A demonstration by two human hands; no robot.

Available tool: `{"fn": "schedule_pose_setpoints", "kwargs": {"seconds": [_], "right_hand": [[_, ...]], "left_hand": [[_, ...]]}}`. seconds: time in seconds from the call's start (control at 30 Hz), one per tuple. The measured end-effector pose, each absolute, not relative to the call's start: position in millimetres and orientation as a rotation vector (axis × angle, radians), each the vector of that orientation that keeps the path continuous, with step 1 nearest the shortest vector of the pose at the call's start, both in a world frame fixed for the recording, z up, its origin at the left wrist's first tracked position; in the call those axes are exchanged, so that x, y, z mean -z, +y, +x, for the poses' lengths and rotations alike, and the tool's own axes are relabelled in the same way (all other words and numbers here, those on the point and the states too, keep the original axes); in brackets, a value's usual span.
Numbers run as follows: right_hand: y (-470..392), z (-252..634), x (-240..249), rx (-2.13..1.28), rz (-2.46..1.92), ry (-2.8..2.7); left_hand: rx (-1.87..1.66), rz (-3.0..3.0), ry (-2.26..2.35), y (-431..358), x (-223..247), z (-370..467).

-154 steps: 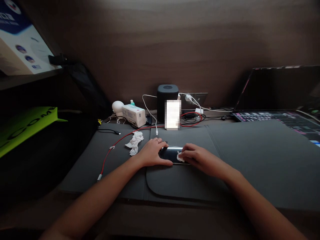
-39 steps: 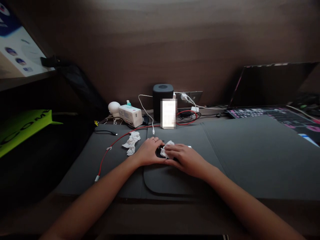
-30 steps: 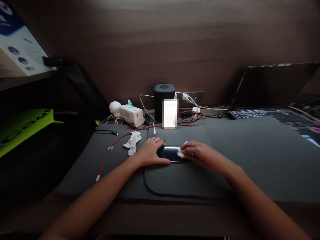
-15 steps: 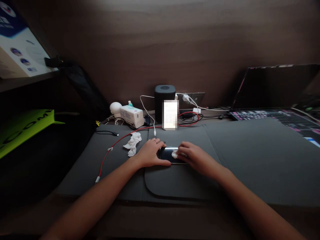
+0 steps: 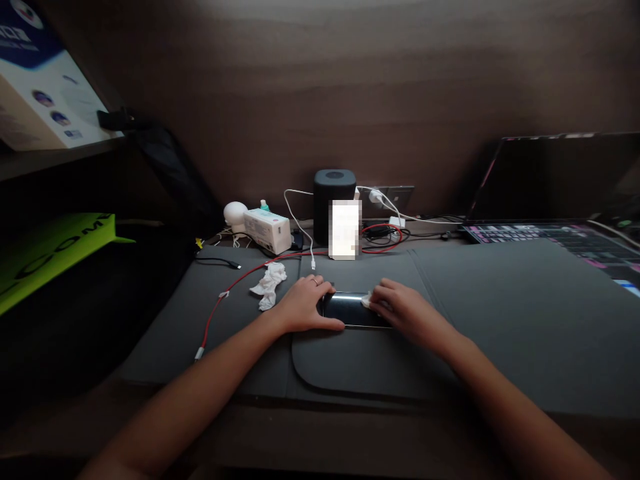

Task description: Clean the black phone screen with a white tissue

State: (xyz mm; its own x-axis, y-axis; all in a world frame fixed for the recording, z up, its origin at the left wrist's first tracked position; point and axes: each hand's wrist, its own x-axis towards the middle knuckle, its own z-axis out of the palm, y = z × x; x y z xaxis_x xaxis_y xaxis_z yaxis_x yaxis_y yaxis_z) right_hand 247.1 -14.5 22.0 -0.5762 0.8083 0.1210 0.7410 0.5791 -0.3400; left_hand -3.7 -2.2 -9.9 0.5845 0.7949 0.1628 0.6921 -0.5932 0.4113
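Observation:
A dark smartphone (image 5: 346,313) lies flat, screen up, on the grey mat (image 5: 360,363) in front of me. My left hand (image 5: 304,305) grips its left end, thumb along the near edge and fingers at the far edge. Pinched in the fingers of my right hand (image 5: 407,312) is a small wad of white tissue (image 5: 367,301), pressed against the right part of the screen. The phone's right end is partly hidden by that hand. Left of my left hand rests a crumpled white tissue (image 5: 271,285).
A dark speaker (image 5: 323,213) stands at the back by the wall, near a white box (image 5: 267,230) and a round white object (image 5: 235,217). A red cable (image 5: 213,313) curves across the mat's left side. An open laptop (image 5: 560,180) sits at right.
My right hand has slid the tissue wad to the right along the phone's screen, uncovering more of it. My left hand keeps its hold on the phone's left end.

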Motion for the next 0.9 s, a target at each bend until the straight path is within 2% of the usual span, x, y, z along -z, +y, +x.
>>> {"fn": "schedule_pose_setpoints", "kwargs": {"seconds": [0.4, 0.6, 0.9], "right_hand": [[-17.4, 247.2, -25.5, -0.474, -1.173, -2.604], [-15.9, 239.6, -19.8, -0.323, -1.145, -2.573], [-14.5, 253.8, -27.5, -0.553, -1.038, -2.635]], "left_hand": [[-0.468, 2.527, 1.219, -2.0, 10.1, -3.1], [-0.477, 2.527, 1.239, -2.0, 10.8, -3.2], [-0.495, 2.534, 1.235, -2.0, 11.6, -2.9]]}}
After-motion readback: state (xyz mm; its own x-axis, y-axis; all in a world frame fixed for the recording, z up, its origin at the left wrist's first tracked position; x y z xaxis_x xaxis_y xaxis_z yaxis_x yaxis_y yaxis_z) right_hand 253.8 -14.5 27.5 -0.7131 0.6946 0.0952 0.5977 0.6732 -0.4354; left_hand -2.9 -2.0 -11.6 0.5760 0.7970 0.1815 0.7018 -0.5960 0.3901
